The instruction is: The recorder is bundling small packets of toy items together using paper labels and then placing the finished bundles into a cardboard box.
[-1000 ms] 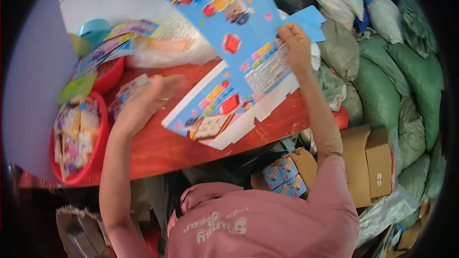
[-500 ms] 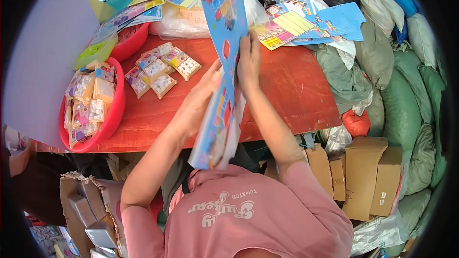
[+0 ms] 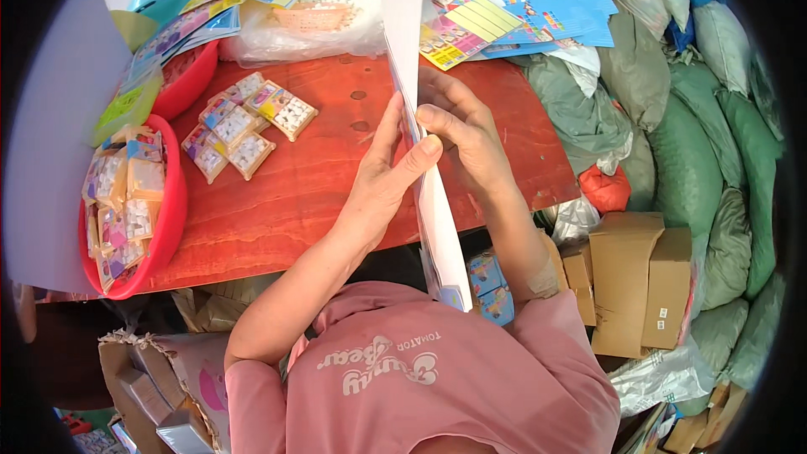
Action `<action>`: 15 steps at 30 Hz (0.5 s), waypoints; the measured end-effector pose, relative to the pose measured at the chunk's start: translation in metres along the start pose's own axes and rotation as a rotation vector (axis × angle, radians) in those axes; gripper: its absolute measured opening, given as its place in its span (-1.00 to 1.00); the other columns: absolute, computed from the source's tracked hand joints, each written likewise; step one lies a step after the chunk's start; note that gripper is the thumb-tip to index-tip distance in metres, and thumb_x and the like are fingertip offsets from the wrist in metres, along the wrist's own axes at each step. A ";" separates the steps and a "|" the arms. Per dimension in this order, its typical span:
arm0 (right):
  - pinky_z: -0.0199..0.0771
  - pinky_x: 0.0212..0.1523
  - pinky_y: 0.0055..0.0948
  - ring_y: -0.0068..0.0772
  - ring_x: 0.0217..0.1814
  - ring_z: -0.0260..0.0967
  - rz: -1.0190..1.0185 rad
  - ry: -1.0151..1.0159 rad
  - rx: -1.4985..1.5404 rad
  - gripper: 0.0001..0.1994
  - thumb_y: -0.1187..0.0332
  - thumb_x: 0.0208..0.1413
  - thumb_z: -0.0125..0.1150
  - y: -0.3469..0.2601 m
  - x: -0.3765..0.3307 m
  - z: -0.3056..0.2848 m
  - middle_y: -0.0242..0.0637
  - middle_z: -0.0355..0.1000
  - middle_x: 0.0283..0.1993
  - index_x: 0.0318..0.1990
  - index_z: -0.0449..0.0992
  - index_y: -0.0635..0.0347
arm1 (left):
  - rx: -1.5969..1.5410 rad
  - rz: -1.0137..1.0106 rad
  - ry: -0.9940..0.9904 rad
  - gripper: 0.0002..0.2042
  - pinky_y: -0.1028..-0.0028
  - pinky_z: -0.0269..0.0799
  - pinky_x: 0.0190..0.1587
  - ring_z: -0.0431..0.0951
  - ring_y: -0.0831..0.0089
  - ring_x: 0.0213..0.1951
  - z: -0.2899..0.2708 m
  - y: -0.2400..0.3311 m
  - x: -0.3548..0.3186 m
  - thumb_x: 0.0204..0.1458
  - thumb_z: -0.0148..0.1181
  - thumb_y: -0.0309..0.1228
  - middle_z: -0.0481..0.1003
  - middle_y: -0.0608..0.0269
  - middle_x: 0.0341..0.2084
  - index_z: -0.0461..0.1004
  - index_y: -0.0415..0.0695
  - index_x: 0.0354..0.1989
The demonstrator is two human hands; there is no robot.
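A large folded card sheet [image 3: 408, 42] stands on edge in front of me, white side facing left, running from the top of the view down to my chest. My left hand [image 3: 388, 172] presses its left face, thumb hooked over the edge. My right hand [image 3: 466, 134] grips the same sheet from the right side, fingers curled on it. Both hands hold it above the red table [image 3: 303, 202].
Several small packets [image 3: 244, 126] lie on the table's left part. A red bowl [image 3: 160, 235] full of packets sits at the left edge. Colourful printed cards [image 3: 513, 21] lie at the back right. Green sacks [image 3: 698, 151] and cardboard boxes [image 3: 639, 277] stand on the right.
The sheet, spread open a second ago, has been folded shut and turned on edge, white side showing. Both hands came together on it near the middle.
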State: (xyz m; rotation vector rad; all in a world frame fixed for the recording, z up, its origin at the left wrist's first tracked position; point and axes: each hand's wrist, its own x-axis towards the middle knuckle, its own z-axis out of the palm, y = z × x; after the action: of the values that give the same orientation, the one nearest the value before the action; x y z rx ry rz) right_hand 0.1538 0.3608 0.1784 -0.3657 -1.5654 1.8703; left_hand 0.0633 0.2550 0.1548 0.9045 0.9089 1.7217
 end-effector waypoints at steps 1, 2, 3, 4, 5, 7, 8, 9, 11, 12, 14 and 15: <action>0.30 0.06 -0.39 -0.38 0.09 0.27 0.031 0.014 -0.067 -0.50 0.38 0.00 0.22 -0.005 -0.002 -0.004 -0.14 0.31 0.06 0.10 0.26 0.36 | -0.003 0.007 0.010 -0.14 0.38 -0.10 0.28 -0.11 0.34 0.32 0.003 0.000 0.001 0.02 0.18 -0.10 -0.08 0.03 0.29 -0.22 -0.19 0.34; 0.39 -0.03 -0.39 -0.38 0.00 0.36 0.047 0.038 -0.112 -0.54 0.42 0.00 0.19 -0.012 -0.005 -0.006 -0.12 0.36 0.02 0.08 0.29 0.38 | -0.008 0.006 0.003 -0.14 0.38 -0.10 0.28 -0.11 0.34 0.32 0.005 -0.002 0.002 0.02 0.18 -0.10 -0.08 0.03 0.29 -0.22 -0.19 0.34; 0.39 -0.03 -0.39 -0.38 0.00 0.36 0.045 0.044 -0.116 -0.54 0.42 0.00 0.19 -0.017 -0.007 -0.011 -0.12 0.36 0.02 0.08 0.29 0.38 | 0.032 0.002 -0.020 -0.20 0.36 -0.07 0.26 -0.09 0.32 0.32 0.006 -0.003 0.003 0.04 0.15 -0.15 -0.07 0.07 0.29 -0.20 -0.15 0.34; 0.38 -0.06 -0.44 -0.43 -0.04 0.36 0.020 0.012 -0.184 -0.56 0.45 -0.01 0.16 -0.022 -0.009 -0.015 -0.15 0.39 -0.02 0.06 0.31 0.38 | 0.074 -0.003 -0.043 -0.25 0.35 -0.03 0.25 -0.07 0.30 0.32 0.007 -0.003 0.003 0.07 0.11 -0.20 -0.05 0.12 0.29 -0.18 -0.11 0.34; 0.37 -0.09 -0.49 -0.48 -0.09 0.37 -0.005 -0.020 -0.251 -0.59 0.48 -0.03 0.13 -0.027 -0.011 -0.020 -0.18 0.41 -0.06 0.04 0.34 0.37 | 0.073 -0.006 -0.050 -0.25 0.35 -0.03 0.25 -0.07 0.30 0.32 0.008 -0.004 0.005 0.07 0.11 -0.20 -0.05 0.12 0.29 -0.18 -0.11 0.34; 0.39 -0.11 -0.49 -0.47 -0.11 0.39 0.032 -0.024 -0.301 -0.61 0.50 -0.02 0.12 -0.041 -0.013 -0.023 -0.16 0.43 -0.07 0.02 0.35 0.38 | 0.154 0.073 -0.038 -0.23 0.31 -0.03 0.26 -0.07 0.24 0.32 0.011 -0.003 0.009 0.05 0.14 -0.22 -0.05 0.07 0.29 -0.18 -0.15 0.34; 0.39 -0.10 -0.49 -0.48 -0.10 0.38 0.042 -0.040 -0.398 -0.62 0.51 -0.01 0.11 -0.046 -0.013 -0.025 -0.17 0.43 -0.08 0.01 0.35 0.38 | 0.155 0.057 -0.056 -0.21 0.29 -0.02 0.26 -0.08 0.21 0.32 0.012 -0.001 0.011 0.02 0.17 -0.22 -0.07 0.02 0.28 -0.17 -0.18 0.33; 0.39 -0.09 -0.50 -0.48 -0.10 0.38 0.054 -0.058 -0.495 -0.63 0.51 -0.01 0.10 -0.049 -0.012 -0.028 -0.17 0.44 -0.08 0.01 0.35 0.39 | 0.154 0.053 -0.062 -0.21 0.29 -0.02 0.26 -0.08 0.21 0.32 0.013 -0.003 0.013 0.02 0.17 -0.22 -0.07 0.02 0.28 -0.17 -0.18 0.33; 0.39 -0.09 -0.50 -0.49 -0.10 0.38 0.066 -0.082 -0.483 -0.64 0.51 0.00 0.09 -0.050 -0.010 -0.032 -0.18 0.44 -0.09 0.00 0.36 0.39 | 0.234 0.028 -0.061 -0.12 0.30 -0.10 0.28 -0.12 0.19 0.32 0.012 -0.011 0.020 -0.06 0.21 -0.06 -0.09 -0.10 0.26 -0.14 -0.27 0.31; 0.39 -0.10 -0.51 -0.50 -0.11 0.39 0.080 -0.111 -0.470 -0.64 0.52 0.00 0.09 -0.050 -0.009 -0.034 -0.19 0.44 -0.09 0.00 0.36 0.39 | 0.234 0.028 -0.064 -0.12 0.30 -0.10 0.28 -0.12 0.19 0.32 0.012 -0.013 0.024 -0.06 0.21 -0.06 -0.09 -0.10 0.26 -0.14 -0.27 0.31; 0.39 -0.11 -0.52 -0.51 -0.12 0.39 0.090 -0.114 -0.462 -0.66 0.52 -0.01 0.08 -0.055 -0.011 -0.040 -0.21 0.45 -0.10 -0.02 0.38 0.39 | 0.421 0.120 -0.080 -0.13 0.28 -0.11 0.28 -0.12 0.13 0.32 0.009 -0.015 0.030 -0.07 0.21 -0.08 -0.10 -0.17 0.26 -0.11 -0.30 0.29; 0.39 -0.12 -0.53 -0.53 -0.12 0.39 0.100 -0.121 -0.455 -0.68 0.53 -0.01 0.08 -0.057 -0.011 -0.043 -0.24 0.46 -0.11 -0.04 0.40 0.39 | 0.420 0.116 -0.083 -0.13 0.28 -0.11 0.28 -0.12 0.13 0.32 0.008 -0.014 0.031 -0.07 0.21 -0.08 -0.10 -0.17 0.26 -0.11 -0.30 0.29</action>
State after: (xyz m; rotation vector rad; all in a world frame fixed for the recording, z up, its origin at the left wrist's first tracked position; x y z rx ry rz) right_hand 0.2050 0.3897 0.2197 -0.5460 -2.0911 1.6186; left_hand 0.0677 0.2892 0.1509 1.3155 1.2074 1.6018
